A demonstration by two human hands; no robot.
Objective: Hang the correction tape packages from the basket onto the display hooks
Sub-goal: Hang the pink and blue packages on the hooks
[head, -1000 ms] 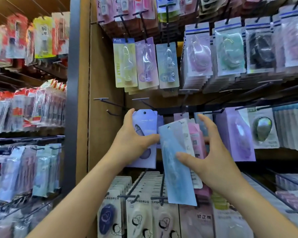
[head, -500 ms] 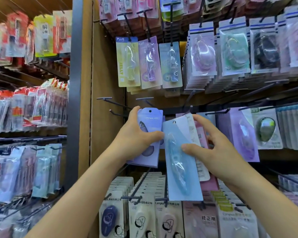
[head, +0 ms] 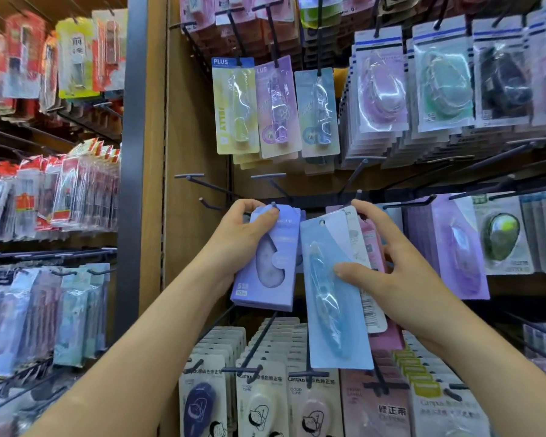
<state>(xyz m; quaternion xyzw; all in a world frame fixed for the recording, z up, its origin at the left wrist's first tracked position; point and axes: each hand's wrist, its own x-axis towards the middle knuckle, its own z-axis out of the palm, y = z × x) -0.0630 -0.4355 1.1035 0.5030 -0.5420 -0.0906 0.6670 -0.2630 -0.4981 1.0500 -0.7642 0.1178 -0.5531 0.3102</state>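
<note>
My left hand [head: 237,244] grips a lilac correction tape package [head: 270,263] by its top, thumb on the front, with the hang hole right at the tip of a dark display hook [head: 273,204]. My right hand [head: 388,272] holds a fanned stack of packages, a long light-blue one [head: 331,298] in front with its thumb pressed on it, white and pink ones [head: 368,247] behind. The top of that stack sits just below another hook [head: 358,194]. The basket is out of view.
Bare hooks [head: 189,177] jut from the wooden panel at the upper left of my hands. Yellow, purple and blue-green PLUS packages [head: 275,105] hang above. Rows of Campus tape packs [head: 259,402] hang below, purple ones [head: 457,247] to the right. A grey post [head: 130,184] separates the left rack.
Both hands rose with their packages toward the hooks. The lilac package's top now meets the hook tip, and the blue package stack moved up under the neighbouring hook.
</note>
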